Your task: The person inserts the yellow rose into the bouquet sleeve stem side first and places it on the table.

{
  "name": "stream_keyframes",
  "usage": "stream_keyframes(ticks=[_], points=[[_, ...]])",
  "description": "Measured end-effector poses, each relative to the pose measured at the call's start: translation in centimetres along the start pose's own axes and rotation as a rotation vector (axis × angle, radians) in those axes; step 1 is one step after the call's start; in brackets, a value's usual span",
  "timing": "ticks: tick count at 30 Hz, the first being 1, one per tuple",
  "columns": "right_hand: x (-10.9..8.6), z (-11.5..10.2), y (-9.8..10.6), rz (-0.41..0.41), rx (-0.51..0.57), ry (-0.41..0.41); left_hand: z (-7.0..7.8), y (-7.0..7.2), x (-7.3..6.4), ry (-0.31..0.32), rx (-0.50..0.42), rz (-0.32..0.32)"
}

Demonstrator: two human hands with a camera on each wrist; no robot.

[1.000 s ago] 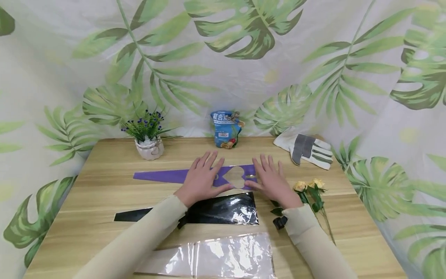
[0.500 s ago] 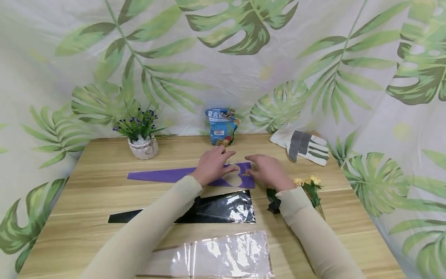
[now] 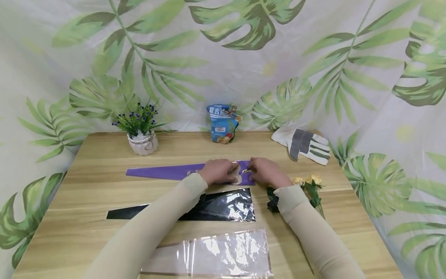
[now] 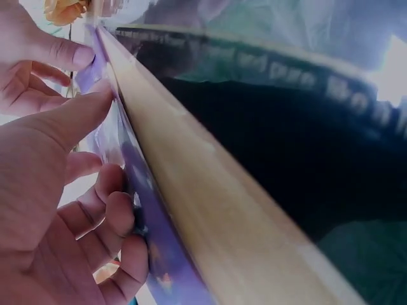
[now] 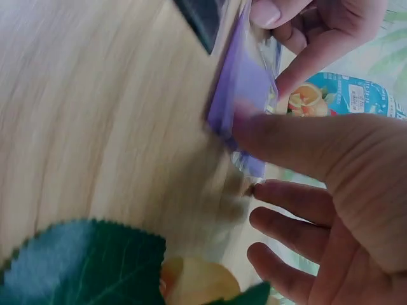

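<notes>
A flat purple flower sleeve (image 3: 163, 171) with a heart-shaped window and gold print lies crosswise on the table. My left hand (image 3: 219, 171) pinches it around the window, which the fingers partly cover. At the sleeve's wide right end, my right hand (image 3: 268, 172) pinches it between thumb and fingers. In the left wrist view, the left fingers curl against the far side of the purple sleeve (image 4: 152, 210) while the thumb presses its near edge. The right wrist view shows the right thumb on the purple sleeve (image 5: 241, 82), its tip blurred.
Nearer me lie a shiny black sleeve (image 3: 230, 205) and a clear sleeve (image 3: 223, 255). Yellow roses (image 3: 315, 180) lie beside my right forearm. Along the back are a potted plant (image 3: 143, 143), a blue bag (image 3: 219, 122) and a white-grey work glove (image 3: 303, 145).
Both hands lay with fingers spread on the purple sleeve a second ago. They then lifted and bent their fingers, and now they pinch the sleeve.
</notes>
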State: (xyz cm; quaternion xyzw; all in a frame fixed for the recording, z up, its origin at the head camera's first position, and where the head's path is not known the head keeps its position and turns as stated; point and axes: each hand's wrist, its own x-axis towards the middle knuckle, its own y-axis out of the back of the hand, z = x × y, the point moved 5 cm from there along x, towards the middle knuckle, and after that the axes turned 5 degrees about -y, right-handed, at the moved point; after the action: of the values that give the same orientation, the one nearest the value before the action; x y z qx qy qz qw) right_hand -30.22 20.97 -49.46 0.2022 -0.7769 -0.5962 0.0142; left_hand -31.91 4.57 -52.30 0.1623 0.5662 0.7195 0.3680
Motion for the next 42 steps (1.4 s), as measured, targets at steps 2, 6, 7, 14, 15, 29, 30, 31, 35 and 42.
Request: stream_keyframes(ticks=[2, 6, 7, 14, 15, 29, 30, 31, 35, 42], points=[[0.1, 0.0, 0.3, 0.015, 0.051, -0.009, 0.0, 0.1, -0.1, -0.002, 0.008, 0.014], [0.2, 0.2, 0.7, 0.038, 0.160, -0.034, 0.1, 0.2, -0.4, -0.022, -0.025, 0.044], [0.2, 0.2, 0.8, 0.041, 0.198, -0.040, 0.1, 0.2, -0.5, -0.028, -0.037, 0.054], [0.3, -0.5, 0.9, 0.028, 0.546, -0.056, -0.2, 0.5, -1.3, -0.017, -0.157, 0.143], [0.3, -0.7, 1.0, 0.022, 0.589, -0.068, -0.3, 0.5, -1.4, -0.012, -0.159, 0.148], [0.0, 0.3, 0.2, 0.063, 0.736, -0.224, -0.6, 0.2, -2.1, -0.036, -0.006, 0.205], [0.0, 0.3, 0.1, 0.087, 0.719, -0.224, -0.3, 0.2, -2.2, -0.060, 0.018, 0.224], [0.0, 0.2, 0.1, 0.109, 0.700, -0.222, -0.1, 0.2, -2.2, -0.080, 0.043, 0.241], [0.1, 0.0, 0.2, 0.167, 0.641, -0.220, 0.2, 0.1, -2.4, -0.108, 0.074, 0.255], [0.1, 0.2, 0.0, 0.180, 0.587, -0.279, 0.2, -0.5, -2.1, -0.073, 0.103, 0.150]])
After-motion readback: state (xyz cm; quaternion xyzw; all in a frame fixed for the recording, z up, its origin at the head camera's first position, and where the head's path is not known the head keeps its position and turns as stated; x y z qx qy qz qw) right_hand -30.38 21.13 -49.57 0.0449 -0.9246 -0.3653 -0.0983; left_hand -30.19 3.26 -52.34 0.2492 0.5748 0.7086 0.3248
